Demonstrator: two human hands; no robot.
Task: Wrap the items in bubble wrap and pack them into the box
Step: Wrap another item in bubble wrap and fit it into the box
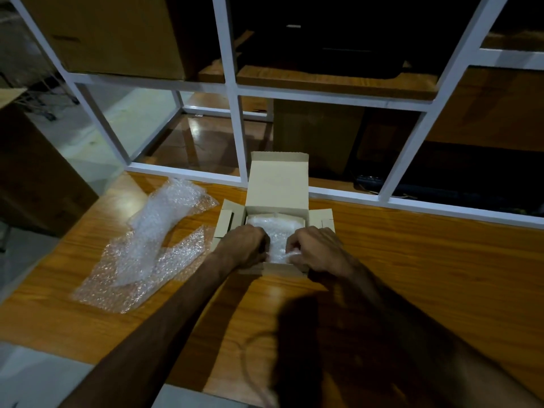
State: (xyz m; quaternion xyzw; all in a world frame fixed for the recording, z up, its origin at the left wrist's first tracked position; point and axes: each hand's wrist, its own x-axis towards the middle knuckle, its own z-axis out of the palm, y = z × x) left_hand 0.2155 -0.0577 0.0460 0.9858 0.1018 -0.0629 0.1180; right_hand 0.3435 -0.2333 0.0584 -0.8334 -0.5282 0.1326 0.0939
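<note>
Small cardboard box (276, 184) open on the wooden desk (412, 260), lid flap standing up at the far side, side flaps spread left and right. Bubble-wrapped bundle (273, 231) seated inside, filling most of the cavity; contents of the bundle not visible through the wrap.

Left hand (245, 245) at the near-left corner of the box, fingers curled down onto the wrap. Right hand (316, 248) at the near-right corner, fingers pinching a loose fold of the wrap at the near edge. Both hands in contact with the bundle; neither spread wide.

Step in hand judged as seating the bundle and tucking in loose wrap. Task judged well advanced, closing of the box outstanding.

Recommended: press evenly at both corners, not at the centre. Fold the loose near edge down between bundle and box wall, clear of the lid's path. Confirm bundle sits below the rim before lowering the lid flap. Steady the box against sliding away.

Spare bubble wrap (153, 237) lying crumpled on the desk, left of the box, available for padding any gaps.
</note>
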